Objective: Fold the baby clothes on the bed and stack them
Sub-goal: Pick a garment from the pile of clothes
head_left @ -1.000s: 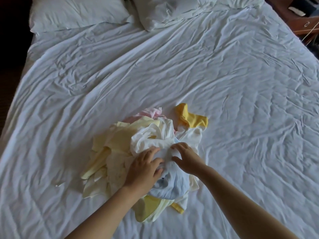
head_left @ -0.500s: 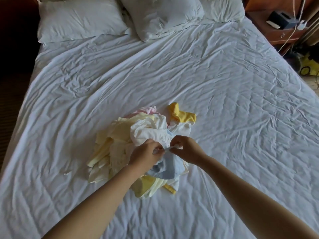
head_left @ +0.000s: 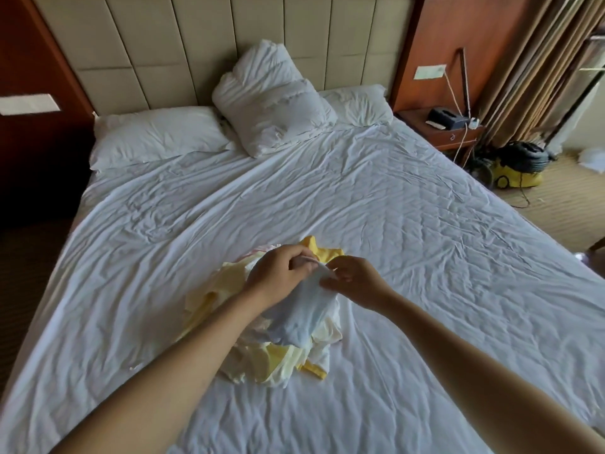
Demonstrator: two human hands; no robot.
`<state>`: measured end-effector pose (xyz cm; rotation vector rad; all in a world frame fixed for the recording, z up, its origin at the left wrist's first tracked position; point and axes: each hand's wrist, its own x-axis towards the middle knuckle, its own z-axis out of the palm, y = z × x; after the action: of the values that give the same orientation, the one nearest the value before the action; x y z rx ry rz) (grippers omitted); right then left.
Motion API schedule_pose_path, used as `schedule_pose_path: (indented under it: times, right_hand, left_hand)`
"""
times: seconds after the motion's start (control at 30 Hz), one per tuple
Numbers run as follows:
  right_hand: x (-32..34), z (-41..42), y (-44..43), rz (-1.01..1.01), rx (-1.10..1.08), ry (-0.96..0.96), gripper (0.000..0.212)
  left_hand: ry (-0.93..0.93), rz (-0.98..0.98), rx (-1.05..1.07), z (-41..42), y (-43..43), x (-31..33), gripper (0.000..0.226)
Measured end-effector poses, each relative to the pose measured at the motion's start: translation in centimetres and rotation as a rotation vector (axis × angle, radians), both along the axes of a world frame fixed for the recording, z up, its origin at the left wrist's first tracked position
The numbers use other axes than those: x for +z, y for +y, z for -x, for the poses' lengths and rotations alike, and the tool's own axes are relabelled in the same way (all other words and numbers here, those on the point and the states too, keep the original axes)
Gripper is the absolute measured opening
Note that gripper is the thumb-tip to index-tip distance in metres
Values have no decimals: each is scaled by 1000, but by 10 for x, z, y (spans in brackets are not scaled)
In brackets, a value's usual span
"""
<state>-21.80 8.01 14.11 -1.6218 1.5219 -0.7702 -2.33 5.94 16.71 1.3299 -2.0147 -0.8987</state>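
A loose pile of baby clothes [head_left: 262,358] in pale yellow, white and pink lies on the white bed sheet [head_left: 425,257] near the front middle. Above the pile hangs a pale blue-white garment [head_left: 304,316]. My left hand [head_left: 278,273] grips its top edge with curled fingers. My right hand [head_left: 353,280] pinches the same edge just to the right. A bright yellow piece [head_left: 322,250] sticks out behind my hands. My forearms hide part of the pile.
Three white pillows [head_left: 157,136] lie at the padded headboard. A wooden nightstand [head_left: 438,132] with a dark box and cables stands at the right. A yellow and black appliance [head_left: 520,168] sits on the carpet beside the bed.
Both hands have risen from the pile, lifting the pale blue-white garment by its top edge. The camera has tilted up, so the headboard and room now show.
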Motion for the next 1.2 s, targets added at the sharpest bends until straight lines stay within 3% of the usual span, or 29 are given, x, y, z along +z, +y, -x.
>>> schedule_pose_path:
  times: [0.07, 0.2, 0.5, 0.8, 0.93, 1.2]
  right_hand:
    - [9, 0, 9, 35, -32, -37, 14]
    - [29, 2, 31, 79, -44, -41, 28]
    - [38, 46, 67, -1, -99, -8, 35]
    - [30, 124, 72, -77, -159, 114, 35]
    - [14, 171, 66, -78, -215, 76, 36]
    - [-4, 257, 52, -58, -75, 46, 37]
  left_hand:
    - [17, 61, -9, 0, 6, 15, 4]
    - [117, 161, 20, 1, 11, 43, 6]
    - [334, 236, 156, 29, 12, 83, 4]
    - [253, 181, 250, 81, 29, 63, 4]
    - [180, 163, 337, 112, 48, 45, 4]
    - [120, 106, 497, 178, 86, 8, 9]
